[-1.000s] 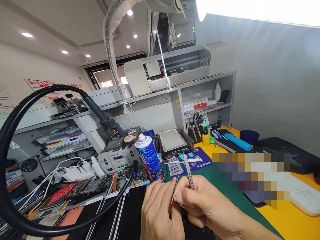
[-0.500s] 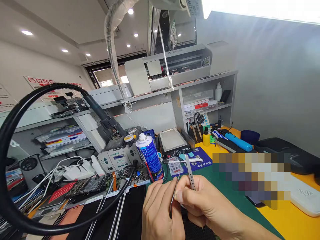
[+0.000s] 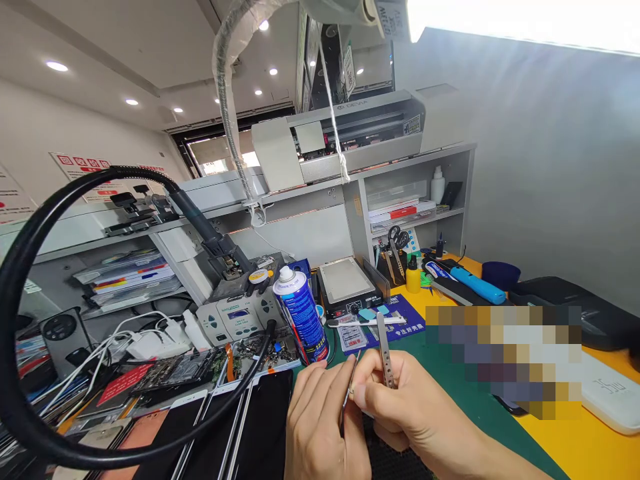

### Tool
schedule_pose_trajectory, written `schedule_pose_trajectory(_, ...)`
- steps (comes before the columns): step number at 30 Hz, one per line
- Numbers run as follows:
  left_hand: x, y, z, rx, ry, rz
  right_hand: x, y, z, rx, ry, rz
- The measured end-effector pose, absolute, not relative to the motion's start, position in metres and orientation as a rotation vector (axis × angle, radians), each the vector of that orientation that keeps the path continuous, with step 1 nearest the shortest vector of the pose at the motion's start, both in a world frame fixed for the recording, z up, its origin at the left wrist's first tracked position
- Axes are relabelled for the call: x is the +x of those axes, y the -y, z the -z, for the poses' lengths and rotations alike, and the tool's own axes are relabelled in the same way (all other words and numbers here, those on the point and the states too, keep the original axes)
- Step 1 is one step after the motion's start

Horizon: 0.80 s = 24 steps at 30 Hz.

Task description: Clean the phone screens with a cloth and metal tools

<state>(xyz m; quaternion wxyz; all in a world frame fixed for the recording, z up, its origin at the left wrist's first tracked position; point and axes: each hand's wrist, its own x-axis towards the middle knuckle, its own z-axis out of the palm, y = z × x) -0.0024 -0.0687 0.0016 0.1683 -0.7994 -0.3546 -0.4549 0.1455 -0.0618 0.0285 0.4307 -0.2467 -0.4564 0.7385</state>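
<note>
Several phones and a blue can crowd the surface below ceiling lights. The left hand closes its grip around a thin piece; the right hand, clamped on metal tweezers, touches its edge.

Bright lamp panel blowing out top right, glare washing down grey wall. Ceiling spotlights glowing. Wide-angle view bending edges; mosaic blocks hiding area at right.
</note>
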Motion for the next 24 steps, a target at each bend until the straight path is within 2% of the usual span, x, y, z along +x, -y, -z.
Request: schedule_pose_trajectory(24,-0.0004,0.0682,0.0049,-2.229,1.025,1.396,0.1435,0.0618,-0.0261,-0.587,1.174,-1.800)
